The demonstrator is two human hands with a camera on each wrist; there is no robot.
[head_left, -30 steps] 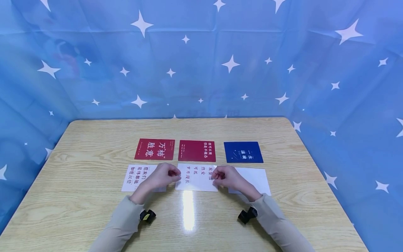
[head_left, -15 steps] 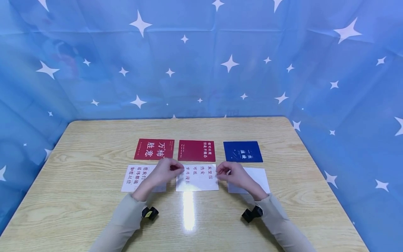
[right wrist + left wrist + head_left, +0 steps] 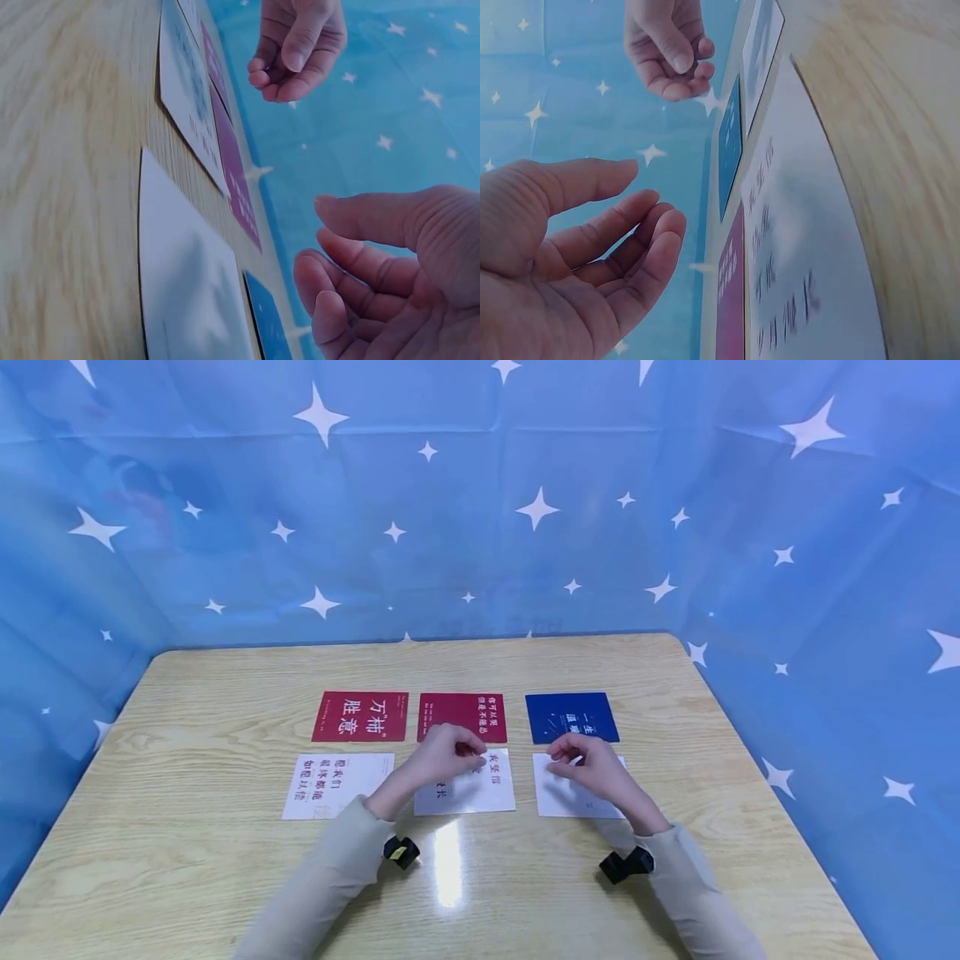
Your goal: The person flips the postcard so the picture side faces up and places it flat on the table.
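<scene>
My left hand (image 3: 444,755) hovers over the middle white card (image 3: 491,793) with dark Chinese characters, hiding part of its print. Its fingers are loosely bent and hold nothing; in the left wrist view a gap shows between thumb and forefinger. Above the right-hand white card (image 3: 562,802) is my right hand (image 3: 591,767), also loosely bent, with nothing in its fingers. That card looks mostly blank, with a faint small mark. Behind the hands lie a dark red card (image 3: 462,708) and a blue card (image 3: 566,710), each with white lettering.
A white printed card (image 3: 330,781) and a red card (image 3: 360,717) lie on the left, so the cards form two rows. They rest on a light wooden table (image 3: 187,827). A blue curtain with white stars (image 3: 480,485) hangs behind. Dark wrist cameras sit at both cuffs.
Both hands have moved to the right, the left one farther, from beside the middle white card to over it. The right hand has gone from that card's edge to above the right white card.
</scene>
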